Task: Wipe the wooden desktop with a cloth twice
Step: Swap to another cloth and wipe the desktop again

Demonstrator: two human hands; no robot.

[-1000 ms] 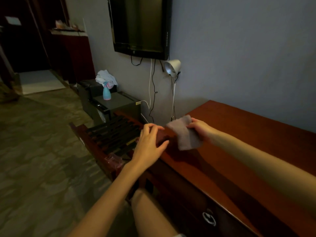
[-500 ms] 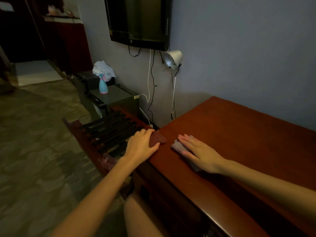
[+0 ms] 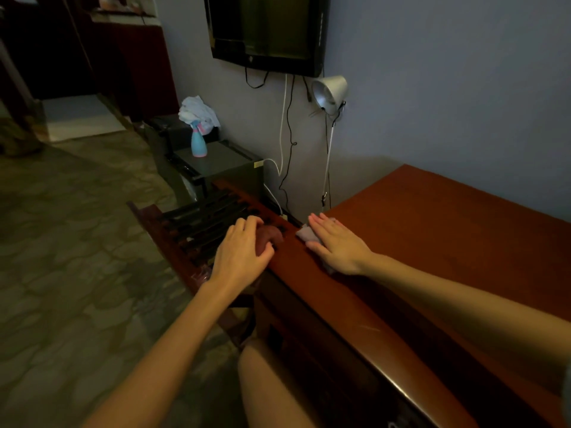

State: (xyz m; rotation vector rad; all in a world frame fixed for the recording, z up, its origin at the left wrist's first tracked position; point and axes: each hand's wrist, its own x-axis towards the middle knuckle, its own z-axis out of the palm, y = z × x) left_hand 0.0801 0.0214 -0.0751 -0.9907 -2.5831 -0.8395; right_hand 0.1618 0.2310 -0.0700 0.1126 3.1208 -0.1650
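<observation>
Both arms stretch forward. The left hand (image 3: 244,254) curls over the counter (image 3: 432,242) corner, gripping it, probably just to brace. The right hand (image 3: 336,242) lies flat, fingers straight, pinning the grey cloth (image 3: 304,233) under its palm, ready to wipe. There's a clip lamp (image 3: 329,92) well beyond its fingertips.

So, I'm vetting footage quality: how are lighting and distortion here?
Head view: dim and murky; wide-angle lens bows the front edge of the reddish-brown wooden desktop, with a faint glare streak there; right hand and grey cloth beneath it read clearly.
</observation>
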